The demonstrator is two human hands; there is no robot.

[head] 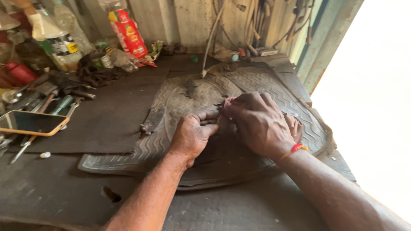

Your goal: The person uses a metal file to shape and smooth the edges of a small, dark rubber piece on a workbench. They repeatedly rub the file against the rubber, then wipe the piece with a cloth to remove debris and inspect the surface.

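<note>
Both my hands meet over a worn black rubber mat (171, 102) with a wavy tread that lies on a dark workbench (51, 188). My left hand (192, 132) is curled, thumb and fingers pinching something small and dark at the mat's middle. My right hand (261, 122) presses down beside it, fingers bent onto the same spot; a red and yellow thread band (296, 148) is tied at its wrist. What sits between the fingers is mostly hidden by the hands.
A phone (32, 122) lies at the left edge among screwdrivers and hand tools (60, 100). Plastic bottles (60, 40) and a red packet (130, 34) stand at the back. Cables (214, 34) hang on the metal wall. Bright open daylight is at the right.
</note>
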